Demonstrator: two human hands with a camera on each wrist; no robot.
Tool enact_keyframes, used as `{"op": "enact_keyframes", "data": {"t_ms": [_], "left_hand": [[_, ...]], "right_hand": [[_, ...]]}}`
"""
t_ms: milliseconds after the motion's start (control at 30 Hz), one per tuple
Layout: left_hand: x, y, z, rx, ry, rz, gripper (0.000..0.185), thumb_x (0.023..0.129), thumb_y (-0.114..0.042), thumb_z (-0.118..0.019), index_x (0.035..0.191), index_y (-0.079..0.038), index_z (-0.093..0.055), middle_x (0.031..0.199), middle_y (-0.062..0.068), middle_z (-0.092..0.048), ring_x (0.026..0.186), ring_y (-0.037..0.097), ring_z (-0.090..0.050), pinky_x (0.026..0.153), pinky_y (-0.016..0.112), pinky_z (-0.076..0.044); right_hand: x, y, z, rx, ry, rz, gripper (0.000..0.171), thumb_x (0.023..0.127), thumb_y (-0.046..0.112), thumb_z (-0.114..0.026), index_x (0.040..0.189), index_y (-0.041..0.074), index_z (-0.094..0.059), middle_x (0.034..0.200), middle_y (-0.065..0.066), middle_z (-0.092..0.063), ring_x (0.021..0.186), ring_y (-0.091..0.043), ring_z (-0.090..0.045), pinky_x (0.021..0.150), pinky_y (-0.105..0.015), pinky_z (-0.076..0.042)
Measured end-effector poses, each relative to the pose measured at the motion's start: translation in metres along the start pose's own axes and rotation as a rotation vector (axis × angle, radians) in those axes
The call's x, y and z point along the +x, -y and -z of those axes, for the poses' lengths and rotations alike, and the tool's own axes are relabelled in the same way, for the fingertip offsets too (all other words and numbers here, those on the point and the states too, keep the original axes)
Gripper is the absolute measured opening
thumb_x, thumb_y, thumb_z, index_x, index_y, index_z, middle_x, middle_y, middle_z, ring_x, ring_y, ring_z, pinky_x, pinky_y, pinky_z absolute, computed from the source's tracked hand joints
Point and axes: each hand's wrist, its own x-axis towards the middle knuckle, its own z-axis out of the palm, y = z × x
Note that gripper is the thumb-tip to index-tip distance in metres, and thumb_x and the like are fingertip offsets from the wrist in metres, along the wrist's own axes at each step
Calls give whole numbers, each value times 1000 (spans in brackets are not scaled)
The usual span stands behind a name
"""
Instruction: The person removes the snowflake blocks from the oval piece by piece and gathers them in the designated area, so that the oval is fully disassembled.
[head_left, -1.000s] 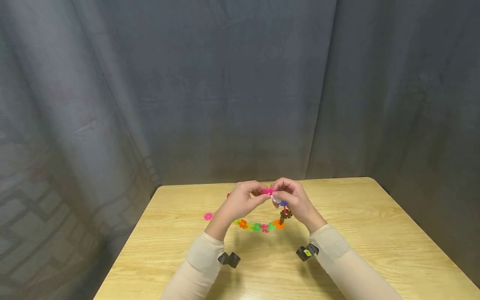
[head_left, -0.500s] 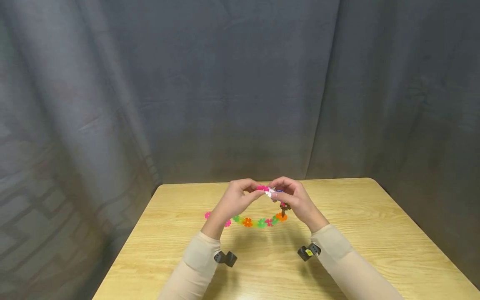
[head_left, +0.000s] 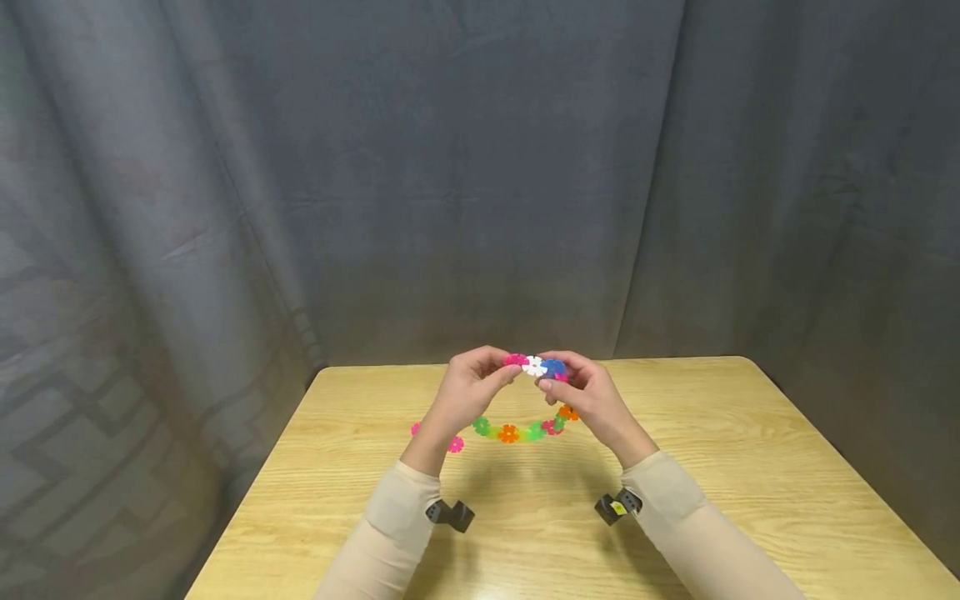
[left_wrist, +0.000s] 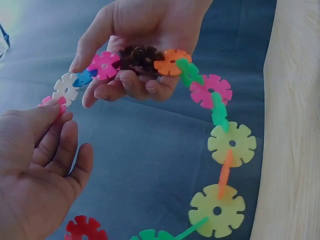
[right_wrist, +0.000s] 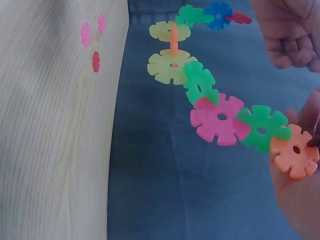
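Note:
A chain of linked flower-shaped plastic discs hangs between and below both hands, above the table. My left hand (head_left: 465,392) pinches the pink end disc (head_left: 516,360) between thumb and fingers. Beside it a white disc (head_left: 535,366) joins a blue disc (head_left: 554,367). My right hand (head_left: 596,400) holds the chain near the blue disc, its thumb in front. In the left wrist view a dark brown disc (left_wrist: 145,60) lies along the right palm. The chain runs on through an orange disc (right_wrist: 296,150), green and pink discs and yellow discs (left_wrist: 217,210) to a red disc (left_wrist: 85,229).
Loose pink discs (head_left: 455,444) lie on the wooden table (head_left: 540,533) by the left forearm. A loose red disc (right_wrist: 96,61) is near them in the right wrist view. Grey curtains (head_left: 480,183) stand behind the table.
Both hands have risen slightly, lifting the chain. The pink, white and blue discs have shifted left and up and now show flat in a row. More of the loose pink disc shows by the left wrist.

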Motion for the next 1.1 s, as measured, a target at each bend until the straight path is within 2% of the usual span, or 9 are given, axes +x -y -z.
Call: {"op": "enact_keyframes", "data": {"t_ms": [133, 233, 433, 600, 833, 1100], "left_hand": [[-1, -1, -1, -36, -1, 19, 14, 91, -22, -72, 97, -9, -72, 90, 8, -69, 79, 26, -59, 70, 31, -52], [-1, -1, -2, -60, 3, 38, 14, 91, -18, -72, 100, -7, -71, 92, 11, -69, 80, 29, -60, 71, 31, -52], [-1, 2, -1, -57, 40, 83, 14, 91, -21, -72, 103, -14, -72, 98, 7, -69, 84, 23, -62, 79, 34, -55], [-2, 3, 1, -52, 68, 72, 16, 91, -27, -72, 103, -16, -74, 100, 6, -70, 86, 23, -63, 81, 37, -55], [-2, 4, 0, -38, 62, 53, 13, 91, -21, -73, 101, -14, -76, 95, -1, -72, 86, 22, -64, 80, 38, -55], [-3, 4, -1, -42, 68, 35, 17, 89, -26, -74, 98, -12, -76, 91, 2, -72, 81, 29, -61, 77, 39, -55]], "right_hand": [[0, 0, 0, -14, -23, -8, 32, 92, 20, -71, 122, 10, -64, 89, -24, -59, 70, -25, -57, 60, -29, -49], [1, 0, 1, -15, -32, -13, 30, 93, 21, -71, 120, 10, -65, 88, -22, -61, 66, -22, -55, 56, -28, -47], [1, -1, 2, -24, -26, -16, 26, 93, 25, -70, 113, 9, -68, 86, -18, -63, 61, -20, -49, 49, -25, -42], [0, -1, 2, -22, -18, -10, 28, 93, 22, -70, 118, 9, -67, 87, -14, -64, 63, -23, -50, 51, -25, -45], [-1, 0, 1, -1, -7, -3, 31, 92, 19, -70, 122, 9, -66, 84, -12, -64, 62, -23, -50, 50, -24, -44], [-1, 0, 1, 6, 19, -18, 35, 89, 21, -75, 120, 9, -68, 78, -12, -61, 56, -20, -47, 46, -24, -41]]}}
